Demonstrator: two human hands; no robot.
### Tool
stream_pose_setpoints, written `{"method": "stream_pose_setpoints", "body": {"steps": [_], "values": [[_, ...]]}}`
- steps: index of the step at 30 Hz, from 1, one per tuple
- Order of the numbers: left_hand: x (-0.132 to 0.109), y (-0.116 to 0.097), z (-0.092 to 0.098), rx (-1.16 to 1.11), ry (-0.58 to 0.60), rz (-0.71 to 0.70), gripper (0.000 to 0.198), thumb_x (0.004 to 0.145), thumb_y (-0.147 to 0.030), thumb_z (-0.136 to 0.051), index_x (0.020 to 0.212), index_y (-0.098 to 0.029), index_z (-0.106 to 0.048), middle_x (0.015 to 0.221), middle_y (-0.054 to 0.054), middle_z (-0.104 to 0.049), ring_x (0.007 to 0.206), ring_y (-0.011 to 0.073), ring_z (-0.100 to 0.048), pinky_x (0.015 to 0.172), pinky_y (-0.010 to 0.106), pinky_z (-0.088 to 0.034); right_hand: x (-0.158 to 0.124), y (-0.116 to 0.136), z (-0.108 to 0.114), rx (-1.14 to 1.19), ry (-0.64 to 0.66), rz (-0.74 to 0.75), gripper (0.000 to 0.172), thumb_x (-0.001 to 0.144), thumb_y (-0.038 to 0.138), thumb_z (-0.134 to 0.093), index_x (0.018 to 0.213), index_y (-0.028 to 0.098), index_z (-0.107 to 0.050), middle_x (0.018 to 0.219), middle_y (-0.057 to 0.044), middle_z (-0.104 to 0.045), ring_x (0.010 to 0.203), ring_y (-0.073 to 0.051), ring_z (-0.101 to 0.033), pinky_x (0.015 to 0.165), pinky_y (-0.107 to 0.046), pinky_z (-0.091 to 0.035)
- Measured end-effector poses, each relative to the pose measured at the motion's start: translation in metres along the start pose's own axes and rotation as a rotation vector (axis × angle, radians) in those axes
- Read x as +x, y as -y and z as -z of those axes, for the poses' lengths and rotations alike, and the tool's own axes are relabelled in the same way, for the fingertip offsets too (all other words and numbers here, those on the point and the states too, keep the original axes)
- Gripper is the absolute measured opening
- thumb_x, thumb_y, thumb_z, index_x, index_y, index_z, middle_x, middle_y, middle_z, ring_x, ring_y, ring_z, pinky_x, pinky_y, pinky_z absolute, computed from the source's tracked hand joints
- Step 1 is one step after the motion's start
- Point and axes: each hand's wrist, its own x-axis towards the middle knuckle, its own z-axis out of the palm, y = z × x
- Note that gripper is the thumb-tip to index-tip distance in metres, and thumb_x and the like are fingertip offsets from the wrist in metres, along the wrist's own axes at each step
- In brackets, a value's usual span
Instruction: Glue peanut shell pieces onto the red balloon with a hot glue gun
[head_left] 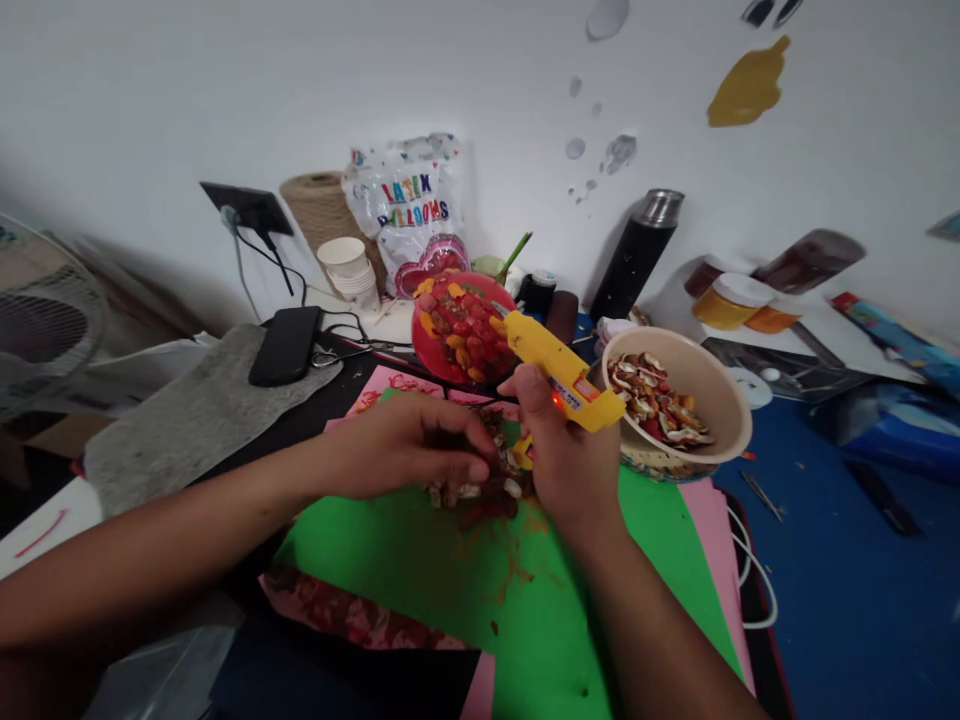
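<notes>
Right hand (570, 455) wrapped around the yellow glue gun (551, 358), a small red light glowing on its body, nozzle aimed up and away toward the red ball (429, 348). Left hand (405, 445) low over the loose pile of dried pieces (487, 508) on the green sheet (424, 565); fingers curled, thumb and index close together, but cannot tell whether a piece is between them. Ball sits behind both hands, toward the wall, much of its visible face covered with red and orange pieces (465, 325), bare red showing at the edge. Step looks like choosing a piece to glue. Best done, I judge, by taking a flattish piece by its rim, leaving the underside free for glue; a small dab should do, pressed on soon, before it sets. Nozzle is likely hot: keep it clear of the left fingers, and off the pieces already on the ball, as its tip appears near them. Turning the ball so a bare patch faces the worker would probably help. More dried pieces lie in the beige bowl (741, 405), right of the gun.
</notes>
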Motion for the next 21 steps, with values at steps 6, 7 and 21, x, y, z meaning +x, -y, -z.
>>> {"method": "stream_pose_setpoints", "body": {"steps": [6, 7, 21], "values": [[0.007, 0.006, 0.003, -0.432, -0.215, 0.077, 0.034, 0.083, -0.042, -0.106, 0.097, -0.016, -0.089, 0.084, 0.004, -0.083, 0.065, 0.0122, -0.074, 0.064, 0.021, -0.063, -0.001, -0.002, 0.001, -0.004, 0.011, -0.041, 0.041, 0.098, 0.061, -0.079, 0.082, 0.022, -0.076, 0.061, 0.003, -0.054, 0.055, -0.015, -0.05, 0.05, -0.028, -0.046], [0.008, 0.006, 0.003, -0.454, -0.226, 0.073, 0.035, 0.082, -0.042, -0.107, 0.097, -0.016, -0.089, 0.084, 0.004, -0.083, 0.065, 0.012, -0.074, 0.065, 0.021, -0.063, -0.001, -0.004, 0.0, 0.011, -0.004, -0.045, 0.044, 0.097, 0.064, -0.08, 0.082, 0.022, -0.077, 0.061, 0.003, -0.054, 0.054, -0.015, -0.048, 0.049, -0.028, -0.044], [0.011, 0.009, 0.0, -0.562, -0.251, 0.003, 0.037, 0.081, -0.041, -0.108, 0.092, -0.014, -0.085, 0.082, 0.005, -0.083, 0.07, 0.012, -0.077, 0.062, 0.017, -0.062, -0.006, -0.009, -0.006, 0.066, -0.019, -0.064, 0.052, 0.093, 0.073, -0.084, 0.082, 0.022, -0.076, 0.063, 0.002, -0.061, 0.054, -0.015, -0.051, 0.049, -0.028, -0.047]]}}
